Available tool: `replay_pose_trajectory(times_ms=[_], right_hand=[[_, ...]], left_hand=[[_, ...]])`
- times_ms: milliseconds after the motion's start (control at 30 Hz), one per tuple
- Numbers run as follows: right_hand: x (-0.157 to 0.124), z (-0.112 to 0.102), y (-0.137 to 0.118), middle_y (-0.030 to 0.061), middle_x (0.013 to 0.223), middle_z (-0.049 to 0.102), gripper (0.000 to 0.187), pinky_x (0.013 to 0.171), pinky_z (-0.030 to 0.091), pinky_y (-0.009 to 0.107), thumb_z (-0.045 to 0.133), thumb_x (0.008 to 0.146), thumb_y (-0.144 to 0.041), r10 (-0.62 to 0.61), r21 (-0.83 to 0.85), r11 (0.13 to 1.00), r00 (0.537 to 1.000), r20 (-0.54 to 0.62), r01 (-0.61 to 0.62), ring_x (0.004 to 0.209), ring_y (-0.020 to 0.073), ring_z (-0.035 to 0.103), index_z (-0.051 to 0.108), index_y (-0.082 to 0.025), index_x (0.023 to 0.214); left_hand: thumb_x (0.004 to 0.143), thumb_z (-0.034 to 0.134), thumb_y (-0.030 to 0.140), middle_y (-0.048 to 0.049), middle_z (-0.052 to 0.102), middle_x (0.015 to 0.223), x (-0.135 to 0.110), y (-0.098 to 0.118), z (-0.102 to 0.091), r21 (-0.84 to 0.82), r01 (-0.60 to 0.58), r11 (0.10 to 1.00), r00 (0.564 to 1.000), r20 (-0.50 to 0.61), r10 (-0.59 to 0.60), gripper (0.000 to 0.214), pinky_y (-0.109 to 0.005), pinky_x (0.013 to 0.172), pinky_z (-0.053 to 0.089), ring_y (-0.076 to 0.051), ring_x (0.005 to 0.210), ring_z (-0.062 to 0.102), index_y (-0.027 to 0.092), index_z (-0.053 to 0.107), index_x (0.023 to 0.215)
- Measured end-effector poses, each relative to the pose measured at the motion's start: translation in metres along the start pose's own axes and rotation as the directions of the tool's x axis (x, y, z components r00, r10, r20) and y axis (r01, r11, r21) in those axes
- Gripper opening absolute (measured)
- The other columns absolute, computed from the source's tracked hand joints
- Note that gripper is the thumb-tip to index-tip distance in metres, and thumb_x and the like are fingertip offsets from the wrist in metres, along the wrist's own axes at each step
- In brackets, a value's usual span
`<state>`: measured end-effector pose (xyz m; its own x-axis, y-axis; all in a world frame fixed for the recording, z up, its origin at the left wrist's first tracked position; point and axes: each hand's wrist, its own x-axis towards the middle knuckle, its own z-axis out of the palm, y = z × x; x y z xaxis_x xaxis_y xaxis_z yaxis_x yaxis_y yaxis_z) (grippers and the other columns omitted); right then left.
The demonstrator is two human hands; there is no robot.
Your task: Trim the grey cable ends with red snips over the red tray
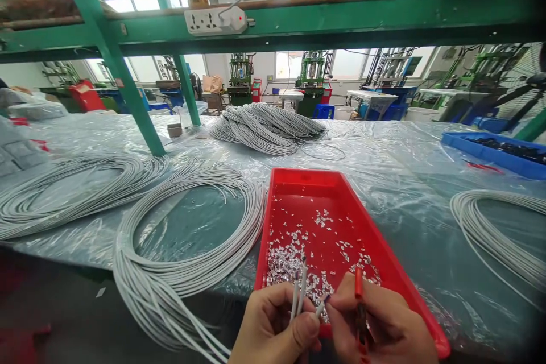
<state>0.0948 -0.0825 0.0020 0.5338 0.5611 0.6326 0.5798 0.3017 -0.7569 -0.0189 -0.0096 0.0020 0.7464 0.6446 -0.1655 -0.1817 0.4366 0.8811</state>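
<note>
My left hand (273, 327) pinches the ends of a few thin grey cables (298, 290), which stand up between thumb and fingers. My right hand (379, 327) holds a small red-handled tool (359, 287) and its fingertips touch one cable tip (322, 307). Both hands hover over the near end of a red plastic tray (384, 250) strewn with several silvery foil scraps (294, 259). The cables run down to a big grey cable coil (179, 273) that hangs over the table's front edge on my left.
More grey cable coils lie at the left (72, 190), far middle (268, 125) and right (499, 233) on the plastic-covered table. A blue tray (490, 151) sits far right. Green frame posts (128, 91) rise at left, with a power strip (215, 20) overhead.
</note>
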Motion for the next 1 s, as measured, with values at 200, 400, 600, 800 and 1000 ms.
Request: replay_pose_trajectory(times_ms=[200, 400, 600, 800, 1000], right_hand=[[0.002, -0.005, 0.009, -0.0092, 0.051, 0.05, 0.015, 0.037, 0.03, 0.015, 0.055, 0.068, -0.01, -0.094, -0.041, 0.995, 0.994, 0.048, 0.096, 0.04, 0.0059, 0.04, 0.051, -0.023, 0.064], [-0.001, -0.011, 0.008, -0.0067, 0.051, 0.048, 0.015, 0.039, 0.033, 0.017, 0.054, 0.075, -0.011, -0.058, -0.093, 0.994, 0.997, 0.053, 0.063, 0.04, 0.0067, 0.043, 0.055, -0.022, 0.065], [-0.001, -0.013, 0.002, -0.005, 0.048, 0.048, 0.017, 0.043, 0.032, 0.019, 0.057, 0.07, -0.017, 0.134, -0.044, 0.99, 0.99, 0.031, -0.133, 0.046, 0.0092, 0.045, 0.054, -0.021, 0.053], [0.012, -0.022, 0.012, -0.001, 0.057, 0.056, 0.019, 0.05, 0.042, 0.02, 0.064, 0.075, -0.035, 0.466, -0.004, 0.884, 0.882, 0.074, -0.467, 0.053, 0.0122, 0.052, 0.058, -0.019, 0.066], [0.014, -0.07, 0.056, 0.0222, 0.134, 0.052, 0.082, 0.085, 0.053, 0.041, 0.04, 0.087, -0.067, 0.574, -0.194, 0.818, 0.747, 0.334, -0.542, 0.094, 0.0272, 0.065, 0.028, -0.012, 0.147]], left_hand=[[0.06, 0.082, 0.052, 0.002, 0.05, 0.053, -0.001, -0.01, 0.008, 0.017, -0.117, 0.993, 0.989, -0.09, 0.118, 0.046, -0.017, 0.042, 0.026, -0.005, 0.044, 0.037, 0.014, 0.058, 0.067], [0.071, 0.076, 0.038, 0.0007, 0.051, 0.058, 0.002, -0.025, 0.005, 0.255, -0.247, 0.935, 0.934, -0.192, 0.3, 0.035, -0.018, 0.048, 0.029, -0.007, 0.052, 0.038, 0.015, 0.052, 0.061], [0.081, 0.062, 0.018, 0.0032, 0.042, 0.056, 0.009, -0.023, 0.008, 0.63, -0.48, 0.61, 0.759, -0.051, 0.65, 0.027, -0.021, 0.048, 0.024, -0.008, 0.05, 0.035, 0.016, 0.047, 0.058], [0.079, 0.065, 0.022, 0.0048, 0.041, 0.052, 0.01, -0.008, 0.018, 0.583, -0.391, 0.712, 0.833, -0.104, 0.543, 0.02, -0.02, 0.046, 0.024, -0.006, 0.046, 0.036, 0.016, 0.058, 0.061], [0.058, 0.079, 0.061, 0.0071, 0.037, 0.05, 0.013, 0.006, 0.014, 0.178, -0.028, 0.984, 0.984, -0.166, 0.058, 0.053, -0.016, 0.039, 0.01, -0.001, 0.04, 0.024, 0.015, 0.069, 0.083]])
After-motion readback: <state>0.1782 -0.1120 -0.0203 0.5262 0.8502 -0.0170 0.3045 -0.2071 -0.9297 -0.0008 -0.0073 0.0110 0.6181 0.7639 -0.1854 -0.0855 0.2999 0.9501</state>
